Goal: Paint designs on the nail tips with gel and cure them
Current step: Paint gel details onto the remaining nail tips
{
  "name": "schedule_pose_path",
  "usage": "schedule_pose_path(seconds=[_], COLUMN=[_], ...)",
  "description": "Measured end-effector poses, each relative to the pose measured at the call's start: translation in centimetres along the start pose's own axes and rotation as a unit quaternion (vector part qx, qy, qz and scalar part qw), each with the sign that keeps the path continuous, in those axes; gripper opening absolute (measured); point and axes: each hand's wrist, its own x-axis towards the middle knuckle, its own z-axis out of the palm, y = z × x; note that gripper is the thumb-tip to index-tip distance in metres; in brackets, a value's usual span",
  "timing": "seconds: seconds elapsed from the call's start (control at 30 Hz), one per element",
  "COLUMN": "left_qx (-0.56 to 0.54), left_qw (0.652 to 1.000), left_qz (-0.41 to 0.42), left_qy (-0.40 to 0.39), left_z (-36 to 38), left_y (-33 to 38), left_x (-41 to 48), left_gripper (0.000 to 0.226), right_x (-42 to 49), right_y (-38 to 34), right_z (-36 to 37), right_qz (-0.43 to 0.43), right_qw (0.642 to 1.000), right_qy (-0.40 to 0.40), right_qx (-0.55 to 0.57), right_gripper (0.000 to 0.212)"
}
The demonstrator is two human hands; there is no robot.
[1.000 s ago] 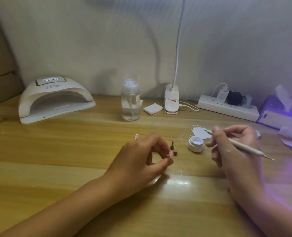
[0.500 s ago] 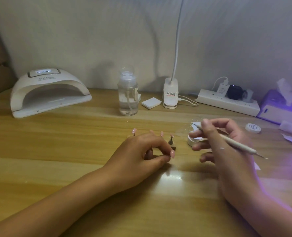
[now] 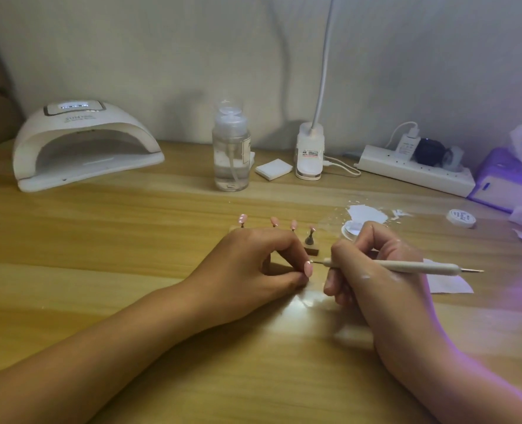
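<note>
Pink oval plastic nail tip [image 3: 308, 268], just in front and left of the small white round gel pot [image 3: 350, 230], now meets the metal point of the slim white dotting pen [image 3: 406, 266], which has come away from that pot, so painting likely begins. Left hand [image 3: 253, 267] pinches the tip between thumb and forefinger; right hand [image 3: 376, 270] grips the pen, fingers curled.

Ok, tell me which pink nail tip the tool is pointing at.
The nail tip pinched in the left hand; the dotting tool in the right hand reaches it. The others stand on holders behind.
</note>
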Motion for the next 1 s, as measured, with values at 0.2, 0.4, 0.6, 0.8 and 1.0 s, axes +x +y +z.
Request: schedule_pose_path(seconds=[0.2, 0.4, 0.6, 0.8, 1.0], left_qx=[0.004, 0.016, 0.013, -0.007, 0.010], left_qw=[1.000, 1.000, 1.000, 1.000, 1.000], left_qz=[0.015, 0.018, 0.016, 0.002, 0.017], left_qy=[0.001, 0.011, 0.011, 0.008, 0.012], left_z=[0.1, 0.3, 0.3, 0.2, 0.2], left_y=[-0.2, -0.9, -0.8, -0.4, -0.6], left_x=[-0.1, 0.0, 0.0, 0.0, 0.0], left_gripper=[0.012, 0.017, 0.015, 0.016, 0.016], right_x=[0.1, 0.2, 0.2, 0.3, 0.3], right_y=[0.2, 0.1, 0.1, 0.2, 0.2], right_z=[0.0, 0.1, 0.1, 0.1, 0.1], right_qz=[0.006, 0.007, 0.003, -0.001, -0.004], right_qw=[1.000, 1.000, 1.000, 0.999, 1.000], right_qy=[-0.006, -0.014, -0.018, -0.015, -0.013], right_qx=[-0.021, -0.017, -0.023, -0.033, -0.025], right_gripper=[0.021, 0.022, 0.021, 0.020, 0.019])
